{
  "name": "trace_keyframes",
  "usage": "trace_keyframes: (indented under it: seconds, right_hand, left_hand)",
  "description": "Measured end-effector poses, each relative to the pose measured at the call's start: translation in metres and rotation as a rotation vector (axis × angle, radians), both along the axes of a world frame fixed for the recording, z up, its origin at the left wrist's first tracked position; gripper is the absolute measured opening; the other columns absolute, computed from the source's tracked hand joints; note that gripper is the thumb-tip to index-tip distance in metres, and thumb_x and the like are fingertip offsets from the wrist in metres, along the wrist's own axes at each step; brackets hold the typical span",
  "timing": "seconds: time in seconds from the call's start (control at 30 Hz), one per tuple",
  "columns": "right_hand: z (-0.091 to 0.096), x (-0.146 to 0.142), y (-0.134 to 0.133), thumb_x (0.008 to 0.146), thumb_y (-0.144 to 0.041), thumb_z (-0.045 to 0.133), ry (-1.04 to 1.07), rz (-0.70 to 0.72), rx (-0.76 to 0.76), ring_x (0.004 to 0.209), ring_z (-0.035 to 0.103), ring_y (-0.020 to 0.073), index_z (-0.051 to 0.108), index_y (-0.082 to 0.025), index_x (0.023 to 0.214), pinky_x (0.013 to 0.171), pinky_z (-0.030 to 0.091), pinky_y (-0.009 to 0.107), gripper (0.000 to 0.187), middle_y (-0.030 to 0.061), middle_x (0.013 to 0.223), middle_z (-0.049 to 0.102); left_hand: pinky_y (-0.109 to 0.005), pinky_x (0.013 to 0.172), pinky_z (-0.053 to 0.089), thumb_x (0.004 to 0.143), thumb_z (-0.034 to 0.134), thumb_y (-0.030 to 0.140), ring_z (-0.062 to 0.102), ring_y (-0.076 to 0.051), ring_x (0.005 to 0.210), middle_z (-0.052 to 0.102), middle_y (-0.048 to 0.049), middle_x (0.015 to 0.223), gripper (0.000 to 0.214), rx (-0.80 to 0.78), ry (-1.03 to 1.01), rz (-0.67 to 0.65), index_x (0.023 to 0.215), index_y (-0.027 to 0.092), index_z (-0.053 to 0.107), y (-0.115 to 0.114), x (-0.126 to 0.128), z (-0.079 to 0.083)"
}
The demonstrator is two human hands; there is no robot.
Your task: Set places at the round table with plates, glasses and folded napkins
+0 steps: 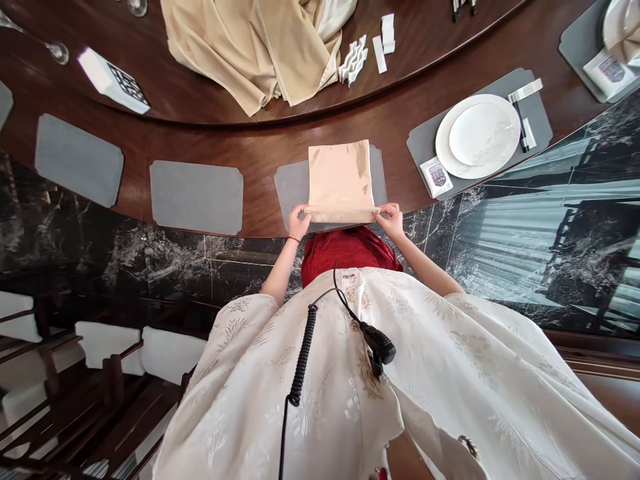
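A peach-beige satin napkin lies flat on a grey placemat at the table's edge, right in front of me. Its near edge is rolled or folded into a narrow band. My left hand, with a red string around the wrist, pinches the left end of that band. My right hand pinches the right end. The napkin hides most of the placemat.
To the right, white stacked plates sit on a grey mat beside cutlery and a small card. Bare grey placemats lie to the left. A beige cloth pile and white folded pieces rest on the table's raised centre. Chairs stand at lower left.
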State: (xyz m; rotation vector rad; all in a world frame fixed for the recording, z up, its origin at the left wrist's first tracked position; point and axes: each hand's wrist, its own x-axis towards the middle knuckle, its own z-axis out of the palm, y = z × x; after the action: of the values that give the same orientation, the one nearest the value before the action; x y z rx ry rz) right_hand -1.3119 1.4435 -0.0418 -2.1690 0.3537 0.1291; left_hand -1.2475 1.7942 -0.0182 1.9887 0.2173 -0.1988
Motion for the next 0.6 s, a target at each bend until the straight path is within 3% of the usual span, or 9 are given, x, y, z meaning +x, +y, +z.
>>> trace_keyframes:
  seconds: [0.1,0.23,0.5,0.6]
  right_hand:
    - [-0.018,-0.010,0.016,0.088,-0.046,0.062,0.131,-0.109,0.042,0.101,0.062,0.0275,0.068,-0.020,0.081,0.094,0.054,0.042,0.027,0.0099,0.091,0.071]
    - [-0.038,-0.019,0.032,0.086,-0.044,0.058,0.302,-0.173,0.128,0.076,0.057,0.0197,0.057,-0.022,0.077,0.074,0.049,0.030,0.024,0.0029,0.074,0.061]
    - [-0.044,-0.024,0.044,0.094,-0.044,0.050,0.390,-0.115,0.071,0.075,0.055,0.0180,0.053,-0.024,0.090,0.072,0.047,0.027,0.020,0.0005,0.078,0.061]
    - [-0.041,-0.025,0.047,0.093,-0.045,0.054,0.420,-0.146,0.110,0.072,0.057,0.0176,0.056,-0.023,0.097,0.068,0.048,0.027,0.022,0.0007,0.080,0.063]
  left_hand:
    - [-0.024,0.079,0.051,0.079,0.062,0.009,0.061,-0.016,0.080,0.055,0.0014,0.069,0.026,0.079,0.165,0.072,0.063,0.021,0.046,-0.014,-0.022,-0.016]
    - [-0.022,0.074,0.047,0.085,0.059,0.010,0.056,-0.013,0.071,0.050,0.0034,0.066,0.030,0.137,0.307,0.166,0.063,0.022,0.041,-0.027,-0.047,-0.036]
    - [-0.022,0.080,0.050,0.095,0.060,0.026,0.065,-0.013,0.079,0.067,0.0005,0.079,0.017,0.189,0.378,0.293,0.078,0.022,0.058,-0.029,-0.064,-0.056]
    - [-0.024,0.080,0.053,0.095,0.063,0.033,0.069,-0.015,0.082,0.071,-0.0025,0.083,0.017,0.190,0.389,0.254,0.084,0.021,0.065,-0.030,-0.065,-0.057]
